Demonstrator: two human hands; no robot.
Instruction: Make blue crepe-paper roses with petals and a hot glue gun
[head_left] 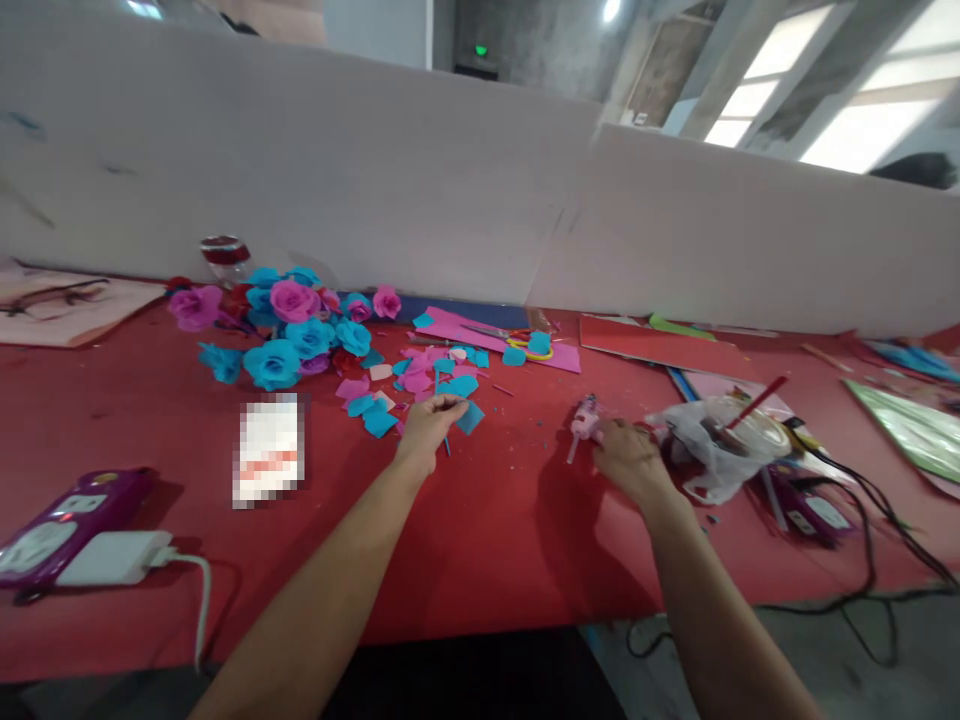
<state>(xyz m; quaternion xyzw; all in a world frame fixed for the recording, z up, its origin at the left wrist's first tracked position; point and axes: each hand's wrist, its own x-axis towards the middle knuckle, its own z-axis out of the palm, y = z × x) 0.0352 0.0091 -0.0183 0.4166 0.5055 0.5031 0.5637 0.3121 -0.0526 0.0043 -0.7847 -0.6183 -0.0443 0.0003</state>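
Observation:
My left hand (429, 433) is pinched on a small blue paper petal (470, 418), which sticks out to the right of the fingertips. A thin blue stick (448, 446) shows just under that hand. Beyond it lie loose blue and pink paper petals (416, 375) in a scattered pile. My right hand (630, 458) rests low over the table, its fingers closed at the side of a small pink glue gun (584, 415) with a pale stick poking out. The fingers partly hide the glue gun's near side.
A bunch of paper flowers (289, 335) lies at the back left. Yellow-handled scissors (536, 345) rest on pink paper. Right of my right hand are a bagged cup (720, 440) with a straw and a purple power strip (814, 508) with cables. Another power strip (79, 515) holds a white charger.

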